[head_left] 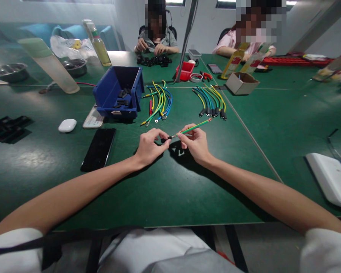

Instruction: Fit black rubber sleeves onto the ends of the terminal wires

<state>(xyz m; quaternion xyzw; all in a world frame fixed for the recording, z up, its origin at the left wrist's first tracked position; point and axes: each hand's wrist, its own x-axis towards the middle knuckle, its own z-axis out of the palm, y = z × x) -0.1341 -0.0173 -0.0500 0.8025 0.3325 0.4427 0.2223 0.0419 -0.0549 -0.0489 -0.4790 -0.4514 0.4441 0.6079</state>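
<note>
My right hand (195,144) pinches a short green-and-yellow wire (195,126) that sticks out up and to the right. My left hand (150,146) pinches a small black piece (167,139) at the wire's near, metal-tipped end. Both hands hover just above the green table (165,189), close together at its middle. Beyond them lie two bundles of coloured wires: a loose one (158,104) on the left and a tidier one with black ends (211,100) on the right. A blue bin (118,92) holding black parts stands to the left of the wires.
A black phone (99,149), a white earbud case (67,125) and black parts (7,128) lie at the left. Bottles, metal bowls, a cardboard box (241,82) and a red tray (185,71) sit further back. Two people work at the far side. A white device (331,179) rests at the right.
</note>
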